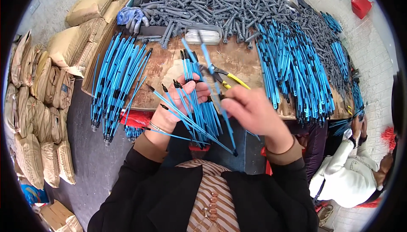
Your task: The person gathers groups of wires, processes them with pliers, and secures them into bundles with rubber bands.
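Note:
My left hand is closed around a loose bundle of thin blue strips with black ends. The bundle hangs over the table's front edge above my lap, and a few strips splay out across my wrist. My right hand pinches a blue strip just right of the bundle; the hand and the strip's upper part are smeared by motion. Behind my hands, pliers with yellow handles lie on the worn wooden table, partly hidden by the strips.
Piles of blue strips lie on the left and right. Beyond is a heap of grey plastic plugs, with a small tray of white pieces and striped gloves. Brown sacks stand left; a person in white works at right.

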### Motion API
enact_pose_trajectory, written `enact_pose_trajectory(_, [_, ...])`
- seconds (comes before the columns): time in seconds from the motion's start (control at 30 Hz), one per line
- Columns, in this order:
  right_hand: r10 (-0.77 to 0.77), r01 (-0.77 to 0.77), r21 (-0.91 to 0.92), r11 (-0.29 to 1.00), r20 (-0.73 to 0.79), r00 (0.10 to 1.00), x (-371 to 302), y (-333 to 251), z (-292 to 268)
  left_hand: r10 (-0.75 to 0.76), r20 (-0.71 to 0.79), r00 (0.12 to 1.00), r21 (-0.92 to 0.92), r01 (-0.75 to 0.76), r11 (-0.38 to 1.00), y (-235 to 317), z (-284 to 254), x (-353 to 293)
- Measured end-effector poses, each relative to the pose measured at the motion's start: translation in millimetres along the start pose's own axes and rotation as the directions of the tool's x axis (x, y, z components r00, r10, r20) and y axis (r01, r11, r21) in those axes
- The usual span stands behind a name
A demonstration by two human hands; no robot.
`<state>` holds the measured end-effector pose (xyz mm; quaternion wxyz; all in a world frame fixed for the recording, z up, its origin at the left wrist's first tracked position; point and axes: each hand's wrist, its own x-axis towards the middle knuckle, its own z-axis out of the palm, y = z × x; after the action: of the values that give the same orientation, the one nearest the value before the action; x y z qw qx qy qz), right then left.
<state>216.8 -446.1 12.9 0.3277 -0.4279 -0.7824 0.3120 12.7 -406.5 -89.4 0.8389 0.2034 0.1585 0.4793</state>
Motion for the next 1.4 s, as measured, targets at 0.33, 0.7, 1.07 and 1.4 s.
enact_pose_trajectory(0.33, [-0.096, 0.043, -0.278, 0.960, -0.178, 0.979, -10.2, 11.0, 33.3, 0.057, 0.350, 0.935, -0.129, -0.012, 0.992, -4.0, 6.6, 12.8])
enact_pose_trajectory(0.7, [0.255, -0.435, -0.808, 0.397, -0.359, 0.898, 33.8, 136.4, -43.4, 0.105, 0.042, 0.994, 0.073, -0.108, 0.991, -11.0, 35.1, 1.4])
enact_pose_trajectory(1.07, [0.441, -0.492, -0.740, 0.458, -0.290, 0.849, 36.0, 139.7, -40.6, 0.098, 0.076, 0.992, 0.124, -0.107, 0.986, -15.0, 36.5, -19.5])
enact_pose_trajectory(1.4, [0.706, -0.649, -0.611, 0.453, -0.198, 0.680, 68.2, 153.6, -47.9, 0.052, 0.055, 0.997, 0.096, -0.057, 0.994, -1.2, 19.2, -7.3])
